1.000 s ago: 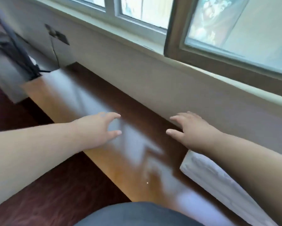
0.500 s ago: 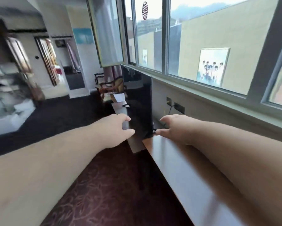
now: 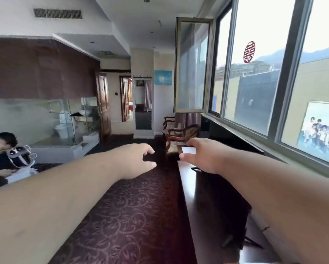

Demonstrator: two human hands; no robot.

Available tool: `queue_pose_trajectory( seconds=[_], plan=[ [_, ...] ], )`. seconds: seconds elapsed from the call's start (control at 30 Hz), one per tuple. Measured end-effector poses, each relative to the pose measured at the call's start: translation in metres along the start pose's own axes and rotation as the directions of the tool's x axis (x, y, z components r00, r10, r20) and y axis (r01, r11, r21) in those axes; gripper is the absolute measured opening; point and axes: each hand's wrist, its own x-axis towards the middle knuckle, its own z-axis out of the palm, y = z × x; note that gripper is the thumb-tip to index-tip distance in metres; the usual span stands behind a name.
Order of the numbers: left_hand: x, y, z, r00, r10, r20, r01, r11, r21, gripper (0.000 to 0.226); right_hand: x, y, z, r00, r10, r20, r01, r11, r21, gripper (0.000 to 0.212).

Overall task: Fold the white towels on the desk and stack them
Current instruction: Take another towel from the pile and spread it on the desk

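No white towel shows in the head view now. Both my arms stretch forward at chest height. My left hand [image 3: 139,161] hangs over the dark patterned carpet with relaxed, slightly bent fingers and holds nothing. My right hand [image 3: 201,157] hovers above the far end of the long dark wooden desk [image 3: 203,210], fingers loosely bent, empty. A small white card or paper lies on the surface beyond it, seen between thumb and fingers.
The desk runs along the window wall [image 3: 258,77] on the right. Wooden chairs [image 3: 177,136] stand past its far end. A person [image 3: 5,155] with a headset sits low at the left. A glass-walled bathroom [image 3: 45,119] is behind them.
My view has swung up from the desk top and the folded white towel to the room along the window. Both hands stay stretched out and empty.
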Motion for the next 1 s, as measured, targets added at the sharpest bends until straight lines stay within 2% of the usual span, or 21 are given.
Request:
queue_pose_trajectory(
  seconds=[0.13, 0.27, 0.47, 0.57, 0.7, 0.9, 1.0],
  plan=[
    [0.076, -0.042, 0.015, 0.995, -0.102, -0.015, 0.101, 0.993, -0.06, 0.055, 0.119, 0.012, 0.031, 0.999, 0.015, 0.043, -0.016, 1.0, 0.025, 0.07],
    [0.152, -0.103, 0.031, 0.983, -0.176, -0.056, 0.171, 0.981, -0.09, 0.057, 0.234, 0.009, 0.071, 0.997, -0.03, 0.075, 0.028, 0.999, 0.028, 0.08],
    [0.298, -0.215, 0.066, 0.979, -0.198, -0.048, 0.193, 0.977, -0.094, 0.064, 0.401, 0.002, 0.147, 0.997, -0.038, 0.065, 0.035, 0.998, 0.05, 0.083],
    [0.386, -0.255, 0.097, 0.989, -0.146, -0.006, 0.145, 0.985, -0.097, 0.066, 0.464, 0.017, 0.193, 0.993, 0.085, 0.077, -0.095, 0.987, 0.129, 0.079],
    [0.496, -0.278, 0.142, 0.999, -0.018, 0.039, 0.023, 0.991, -0.135, 0.063, 0.53, 0.046, 0.247, 0.955, 0.281, 0.094, -0.295, 0.928, 0.229, 0.076],
    [0.633, -0.291, 0.216, 0.981, 0.138, 0.135, -0.111, 0.976, -0.187, 0.062, 0.616, 0.098, 0.332, 0.84, 0.534, 0.096, -0.531, 0.773, 0.347, 0.072],
    [0.703, -0.303, 0.254, 0.967, 0.181, 0.178, -0.149, 0.972, -0.18, 0.064, 0.668, 0.129, 0.385, 0.784, 0.609, 0.122, -0.605, 0.706, 0.368, 0.07]
  ],
)
